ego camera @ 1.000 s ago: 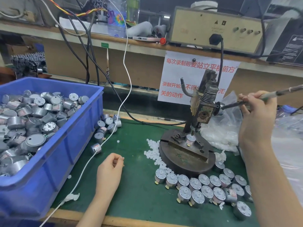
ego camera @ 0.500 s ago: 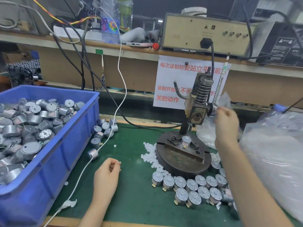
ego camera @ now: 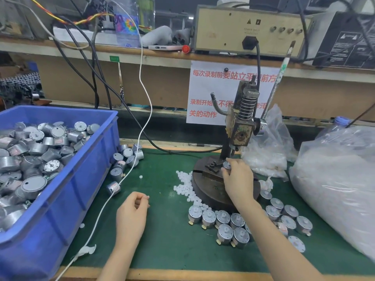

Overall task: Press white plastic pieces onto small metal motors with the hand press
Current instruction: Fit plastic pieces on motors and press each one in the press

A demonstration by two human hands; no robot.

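While the right hand (ego camera: 236, 179) curls its fingers (ego camera: 225, 172) round the motor (ego camera: 226, 164) on the hand press (ego camera: 241, 126) fixture, the left hand (ego camera: 132, 211), at 8 o'clock from it, pinches a white piece (ego camera: 148, 197). Lifted crookedly, the motor could snag and tumble among the finished motors (ego camera: 223, 218) at 6 o'clock.

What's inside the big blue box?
The blue plastic bin holds a heap of small round silver metal motors, lying every way. The top ones cover whatever lies underneath, and the bin's floor cannot be seen.
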